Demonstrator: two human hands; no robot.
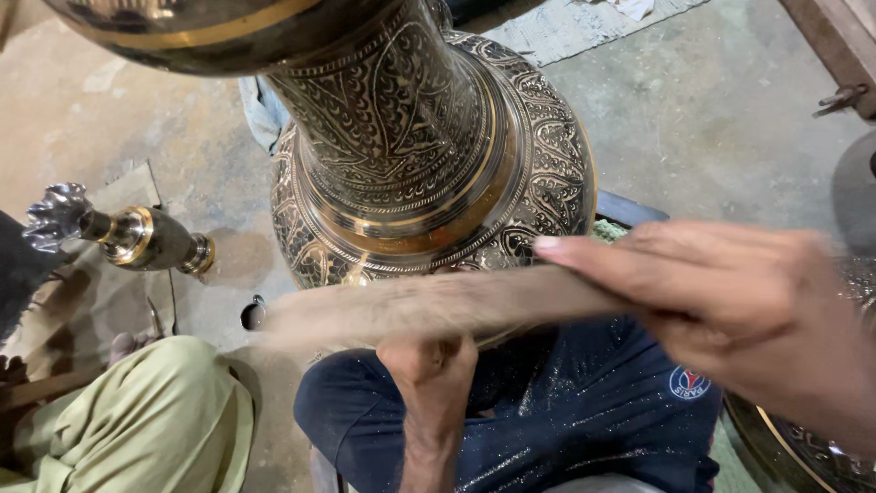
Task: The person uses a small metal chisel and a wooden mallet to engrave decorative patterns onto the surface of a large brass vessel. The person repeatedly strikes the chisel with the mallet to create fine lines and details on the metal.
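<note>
The right hand [730, 310] grips a blurry stick [411, 306], swinging it just below the big brass vase [429, 155]. The left hand [429, 361] is curled against the vase, steadying it.

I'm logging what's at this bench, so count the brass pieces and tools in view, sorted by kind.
Large engraved brass vase: 1
Small brass piece lying on the floor: 1
Blurred wooden stick in the right hand: 1
Engraved brass item at the right edge, partly cut off: 1
Total: 4
</note>
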